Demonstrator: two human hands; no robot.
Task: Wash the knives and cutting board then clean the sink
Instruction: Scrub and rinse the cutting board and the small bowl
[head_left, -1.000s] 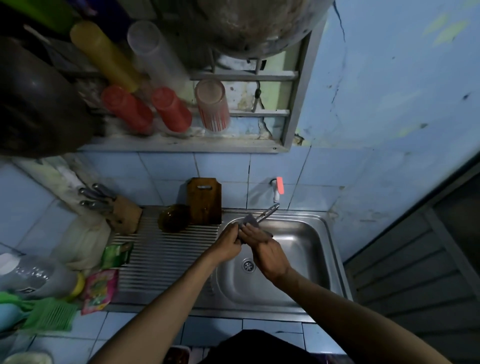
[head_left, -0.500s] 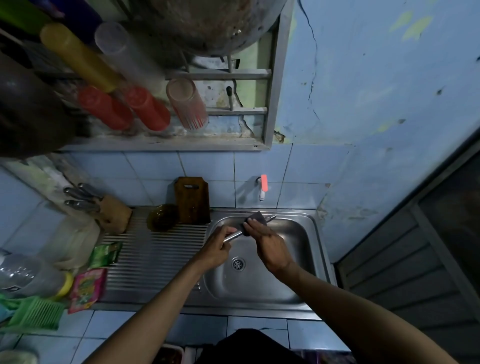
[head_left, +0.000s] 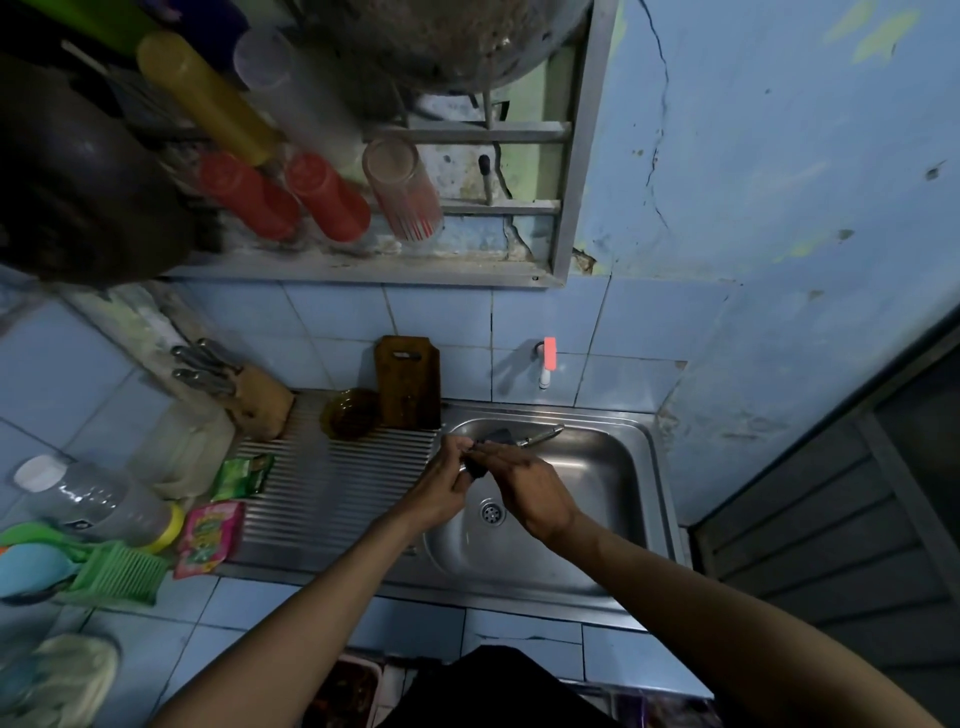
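Over the steel sink (head_left: 602, 467) my left hand (head_left: 441, 483) grips one end of a metal knife (head_left: 543, 435). The knife's other end sticks out toward the far right of the basin. My right hand (head_left: 530, 488) pinches a dark sponge (head_left: 496, 436) around the knife's middle, close to the left hand. The part of the knife under the sponge and fingers is hidden. A brown wooden cutting board (head_left: 410, 379) leans upright against the tiled wall behind the draining board (head_left: 337, 483). A wooden knife block (head_left: 262, 400) with several metal-handled knives stands at the back left.
A wall tap with a red handle (head_left: 548, 358) is above the sink's back edge. A brown glass bowl (head_left: 350, 413) sits beside the board. Green (head_left: 244, 475) and pink (head_left: 208, 535) sachets, a plastic bottle (head_left: 98, 499) and a green brush (head_left: 114, 571) lie left. Cups hang overhead.
My right hand has slid the sponge back along the knife toward my left hand. The left hand keeps its grip on the knife.
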